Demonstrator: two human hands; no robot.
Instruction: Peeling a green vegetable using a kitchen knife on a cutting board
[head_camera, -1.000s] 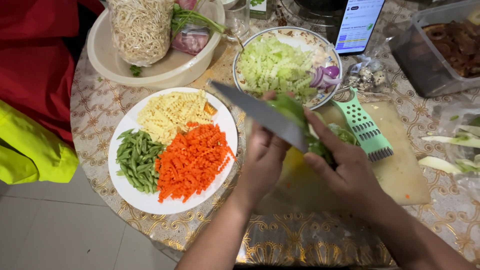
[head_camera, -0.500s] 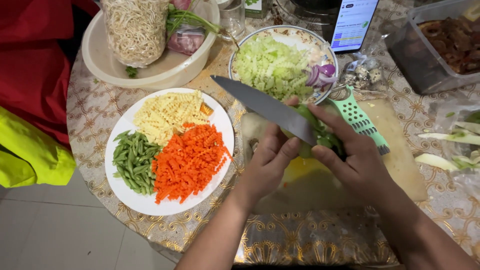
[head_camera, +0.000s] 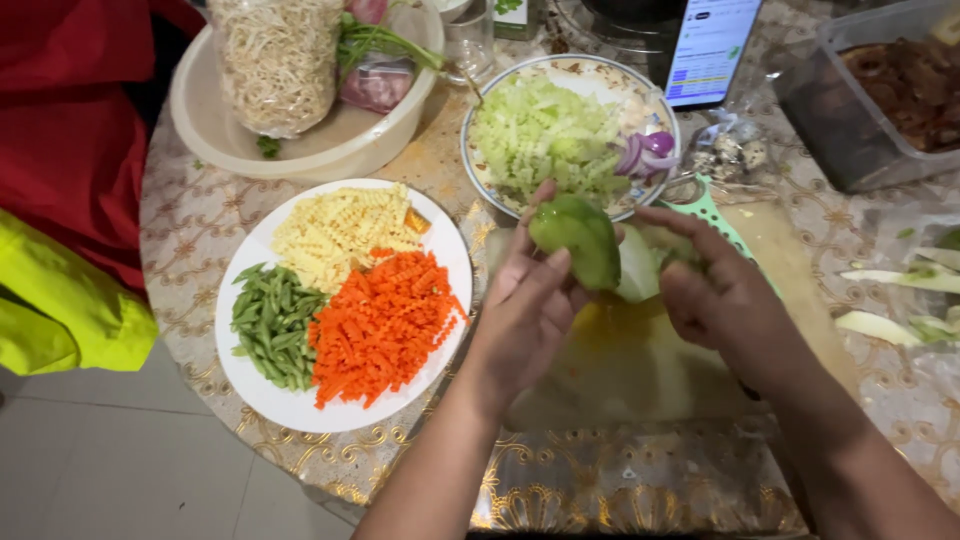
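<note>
— Two hands meet over the cutting board (head_camera: 800, 290), near the middle of the table (head_camera: 190, 230). The left hand (head_camera: 525, 300) is closed round a green vegetable half (head_camera: 578, 238); its fingers wrap the near side, thumb on top.

— And the other?

— The right hand (head_camera: 725, 295) curls around a paler green piece (head_camera: 640, 262), which touches the first. How tight that grip is, I cannot tell; the fingers hide much of it.

— Which way does the green half lie?

— Its long axis runs from far-left to near-right, rounded end toward the far patterned plate (head_camera: 600, 68). It sits directly in the left hand, so that hand is nearer; the right is just beside it.

— What do the dishes hold?

— The patterned plate, just beyond the hands, carries chopped pale green vegetable (head_camera: 545, 130) and some purple onion slices (head_camera: 645, 152). The white plate (head_camera: 290, 400), left of the hands, has three heaps: crinkle-cut yellow pieces (head_camera: 335, 230) far, green beans (head_camera: 268, 320) left, crinkle-cut carrot (head_camera: 380, 320) near-right.

— Farther back?

— A cream bowl (head_camera: 240, 150) holding a bag of dry noodles (head_camera: 275, 60), herbs and wrapped meat. Far right, a clear tub (head_camera: 860, 150) of dark food. A green grater (head_camera: 705, 205) peeks out behind the right hand.
</note>
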